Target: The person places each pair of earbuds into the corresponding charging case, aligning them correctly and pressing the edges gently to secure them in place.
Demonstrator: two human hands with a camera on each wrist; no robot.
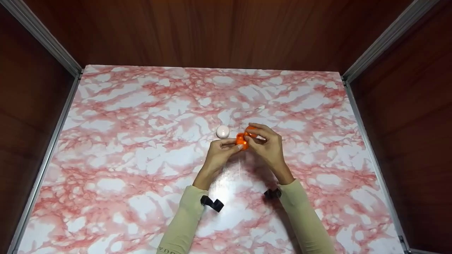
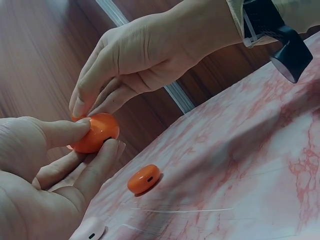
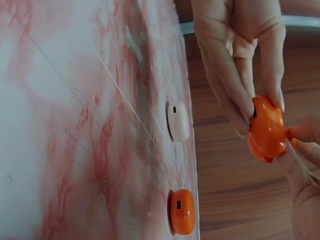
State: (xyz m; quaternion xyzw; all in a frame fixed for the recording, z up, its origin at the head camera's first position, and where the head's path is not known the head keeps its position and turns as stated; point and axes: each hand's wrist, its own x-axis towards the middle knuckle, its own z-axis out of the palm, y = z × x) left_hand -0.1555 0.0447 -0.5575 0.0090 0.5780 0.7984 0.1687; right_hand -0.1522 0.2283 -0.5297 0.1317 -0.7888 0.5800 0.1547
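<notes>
My left hand (image 1: 219, 153) grips an orange earbud case (image 1: 243, 144) between thumb and fingers, above the table. Its lid stands raised, and a dark port slot shows on its side in the left wrist view. My right hand (image 1: 267, 146) meets the case from the right. Its thumb and fingertips pinch a small orange piece (image 3: 290, 134), seemingly an earbud, at the case's opening; fingers hide most of it. A second orange case (image 2: 144, 180) lies closed on the table, partly behind my right fingers in the head view. A white case (image 1: 222, 131) rests to its left.
The table (image 1: 141, 106) has a red and white marbled top. Dark wood-look panels (image 1: 212, 31) with metal edge rails stand at its back and sides. A black camera mount (image 1: 212, 203) sits on each wrist, over pale green sleeves.
</notes>
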